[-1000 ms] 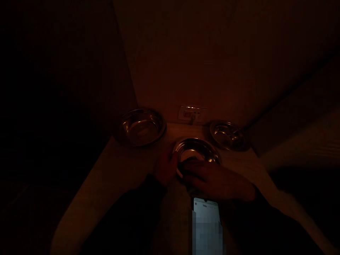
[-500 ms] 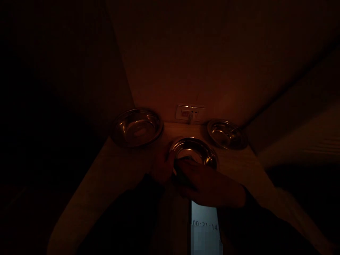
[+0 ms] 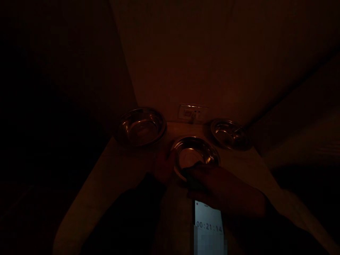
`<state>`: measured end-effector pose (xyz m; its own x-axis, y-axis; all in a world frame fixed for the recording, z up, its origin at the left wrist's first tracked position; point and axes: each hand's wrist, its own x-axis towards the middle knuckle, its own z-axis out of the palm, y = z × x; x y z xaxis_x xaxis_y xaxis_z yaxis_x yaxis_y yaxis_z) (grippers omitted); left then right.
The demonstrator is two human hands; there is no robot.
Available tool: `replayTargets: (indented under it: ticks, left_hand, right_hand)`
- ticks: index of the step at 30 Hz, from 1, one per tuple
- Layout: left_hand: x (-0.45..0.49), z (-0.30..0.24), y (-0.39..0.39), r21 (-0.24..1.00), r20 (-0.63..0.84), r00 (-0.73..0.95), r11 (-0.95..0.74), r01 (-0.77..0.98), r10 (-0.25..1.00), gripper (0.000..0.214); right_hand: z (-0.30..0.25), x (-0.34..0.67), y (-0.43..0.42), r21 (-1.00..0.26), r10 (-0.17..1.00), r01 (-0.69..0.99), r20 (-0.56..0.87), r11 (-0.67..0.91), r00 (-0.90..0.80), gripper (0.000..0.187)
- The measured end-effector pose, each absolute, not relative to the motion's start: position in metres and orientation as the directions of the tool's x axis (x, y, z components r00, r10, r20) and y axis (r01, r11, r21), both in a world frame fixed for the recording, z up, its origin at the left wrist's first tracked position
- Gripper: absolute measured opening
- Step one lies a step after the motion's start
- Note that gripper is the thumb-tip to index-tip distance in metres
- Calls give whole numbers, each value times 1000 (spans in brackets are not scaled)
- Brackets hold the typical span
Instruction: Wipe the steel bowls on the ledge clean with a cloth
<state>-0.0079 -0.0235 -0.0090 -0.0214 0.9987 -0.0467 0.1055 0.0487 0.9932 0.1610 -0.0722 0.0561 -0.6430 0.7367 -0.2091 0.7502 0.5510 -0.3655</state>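
Observation:
A shallow shiny metal bowl (image 3: 191, 154) stands on the light wooden table in very dim light. On its left side, my left hand (image 3: 163, 164) grips the rim, with the thumb near the edge. My right hand (image 3: 217, 182) is at the bowl's front edge, closed round a dark greenish pad (image 3: 195, 180) that looks like a scouring pad or folded cloth. The pad touches the front rim; most of it is hidden by the fingers. Darkness blurs the finger details.
A larger metal basin (image 3: 142, 129) stands at the back left and another metal bowl (image 3: 230, 134) at the back right. A wall socket (image 3: 192, 112) with a plug sits behind. Below my right hand lies a lit phone (image 3: 208, 219) showing a timer.
My right hand has slid with the dark pad rightward along the bowl's front rim, uncovering more of the bowl. My left hand stays on the rim. The whole view has shifted slightly.

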Motion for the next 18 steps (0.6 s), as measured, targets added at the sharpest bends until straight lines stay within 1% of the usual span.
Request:
replayTargets:
  ticks: [2,3,6,10,12,14,18]
  left_hand:
    - [-8,-8,-23,992,-64,-26,66,107,998,40]
    - [-8,-7,-23,991,-65,-32,68,113,997,39]
    - [-8,-9,-23,986,-46,-54,54,156,997,38]
    - [-7,-12,-23,983,-4,-82,19,182,997,38]
    - [-5,-12,-24,986,9,-83,5,166,997,38]
    - [-4,-12,-25,988,-12,-111,29,150,994,38]
    - [-3,-8,-26,986,-47,-149,70,153,988,36]
  right_hand:
    - [58,161,-73,-395,741,746,-205,536,-640,46]
    - [60,161,-73,-407,744,747,-206,526,-636,46]
    - [67,164,-75,-440,736,743,-231,504,-636,39]
    - [70,168,-73,-436,720,735,-239,520,-652,36]
    - [68,164,-72,-449,715,721,-224,528,-663,32]
    - [63,156,-72,-463,717,710,-200,531,-667,29]
    - [52,139,-74,-429,771,736,-129,524,-624,32]
